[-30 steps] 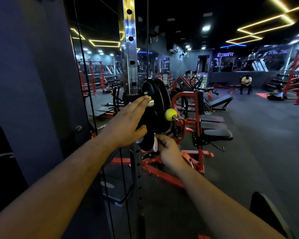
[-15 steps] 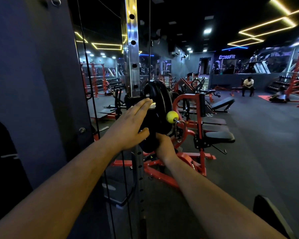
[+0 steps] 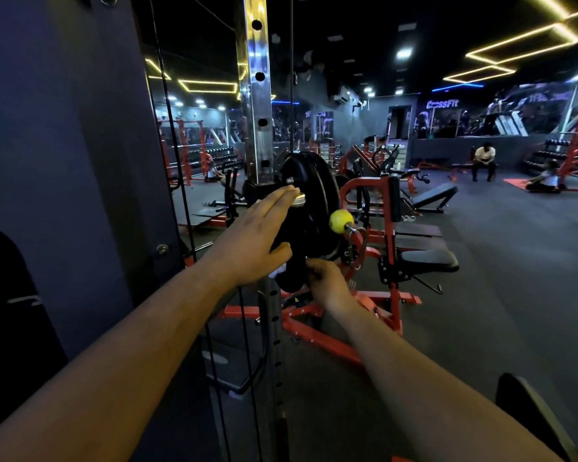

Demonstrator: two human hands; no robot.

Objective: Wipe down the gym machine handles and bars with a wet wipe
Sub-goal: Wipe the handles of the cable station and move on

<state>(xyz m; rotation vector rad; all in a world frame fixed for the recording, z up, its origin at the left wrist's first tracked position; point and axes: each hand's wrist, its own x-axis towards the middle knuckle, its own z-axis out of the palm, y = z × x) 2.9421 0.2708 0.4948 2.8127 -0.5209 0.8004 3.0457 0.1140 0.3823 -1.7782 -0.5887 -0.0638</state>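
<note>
The cable machine's black pulley housing (image 3: 309, 195) hangs on a chrome upright with holes (image 3: 256, 95). My left hand (image 3: 254, 241) lies flat against the housing's left side, fingers straight, fingertips at a small metal knob. My right hand (image 3: 326, 281) is curled at the lower end of the housing. A bit of white wet wipe (image 3: 278, 271) shows there, below my left thumb; most of it is hidden. A yellow ball stopper (image 3: 339, 221) with a metal carabiner (image 3: 357, 245) sticks out on the right.
Black cables (image 3: 177, 161) run down beside a dark panel on the left. A red plate-loaded machine with a black seat (image 3: 427, 258) stands just behind. A person sits on a far bench (image 3: 483, 158). A black pad (image 3: 528, 411) is at the lower right.
My right hand has moved up from below the housing to its lower end, covering most of the wipe. My left hand stays flat on the housing. The view has tilted slightly.
</note>
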